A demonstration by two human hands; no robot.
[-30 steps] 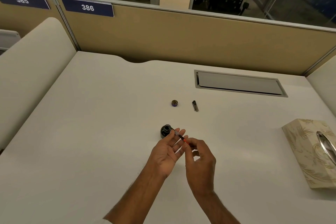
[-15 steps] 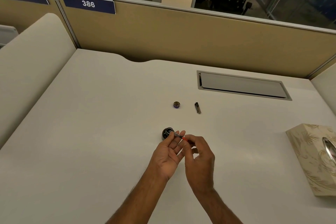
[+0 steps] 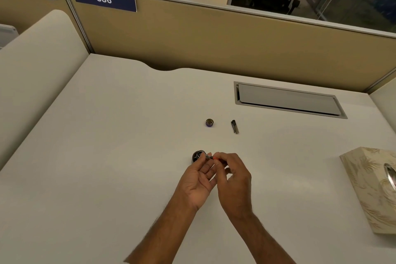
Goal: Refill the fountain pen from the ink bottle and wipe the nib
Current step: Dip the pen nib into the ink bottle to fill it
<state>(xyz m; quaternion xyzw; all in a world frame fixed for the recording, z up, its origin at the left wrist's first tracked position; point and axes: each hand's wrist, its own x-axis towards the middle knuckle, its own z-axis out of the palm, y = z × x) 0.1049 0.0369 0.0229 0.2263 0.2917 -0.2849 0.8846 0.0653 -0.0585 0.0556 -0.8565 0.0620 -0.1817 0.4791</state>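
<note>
**A:** Pen vs bottle?

**B:** I read the fountain pen (image 3: 211, 157) as pinched in the right hand (image 3: 233, 178). Its axis runs right to left, tip aimed at the open ink bottle (image 3: 197, 155) and just beside the mouth. The left hand (image 3: 197, 180) is nearer the bottle, fingers near-straight at the tip. Can't tell if it's pinching or just steadying.

**A:** Tissues?

**B:** Tissue box (image 3: 368, 182), well off to the right.
</note>
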